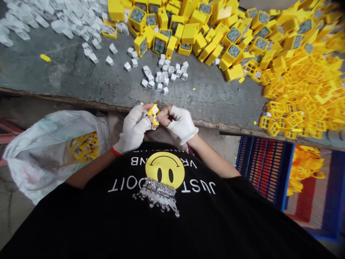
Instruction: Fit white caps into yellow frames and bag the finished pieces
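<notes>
My left hand (134, 126), in a white fingerless glove, grips a small yellow plastic frame (153, 112) with white pieces in its openings. Close against the frame's right side is my right hand (181, 123), gloved the same way. Its thumb and fingers are pinched together, and whatever they hold is hidden. Both hands are in front of the table's near edge, above my lap. A loose group of small white plastic caps (165, 74) lies on the table just beyond them.
A grey table (88, 81) bears heaps of white pieces (61, 18), yellow boxes (190, 33) and empty yellow frames (309, 86). At left, an open white bag (35, 144) contains filled yellow frames (85, 146). Blue crates (287, 176) stand below the table at right.
</notes>
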`<state>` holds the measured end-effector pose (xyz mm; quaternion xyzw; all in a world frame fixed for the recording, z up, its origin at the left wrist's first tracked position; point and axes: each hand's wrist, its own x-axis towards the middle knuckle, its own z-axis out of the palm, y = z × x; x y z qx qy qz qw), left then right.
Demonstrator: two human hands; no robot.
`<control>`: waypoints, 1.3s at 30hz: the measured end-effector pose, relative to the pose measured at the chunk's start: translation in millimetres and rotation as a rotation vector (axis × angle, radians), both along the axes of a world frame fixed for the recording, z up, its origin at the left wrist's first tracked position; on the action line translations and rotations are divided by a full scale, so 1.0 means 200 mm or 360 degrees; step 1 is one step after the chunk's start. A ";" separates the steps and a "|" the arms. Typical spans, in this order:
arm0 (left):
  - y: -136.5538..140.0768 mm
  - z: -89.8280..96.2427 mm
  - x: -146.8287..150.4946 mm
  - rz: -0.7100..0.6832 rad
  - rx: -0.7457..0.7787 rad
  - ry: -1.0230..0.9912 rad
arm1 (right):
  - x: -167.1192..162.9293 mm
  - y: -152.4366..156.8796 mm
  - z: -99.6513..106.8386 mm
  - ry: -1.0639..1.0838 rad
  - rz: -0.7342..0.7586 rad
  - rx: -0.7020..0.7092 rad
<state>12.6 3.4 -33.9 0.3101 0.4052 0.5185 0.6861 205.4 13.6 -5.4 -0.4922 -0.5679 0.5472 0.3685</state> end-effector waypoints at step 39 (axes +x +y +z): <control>-0.04 0.12 0.01 0.0025 -0.0286 -0.0075 | 0.11 -0.01 -0.16 -0.0815 -0.0010 0.1002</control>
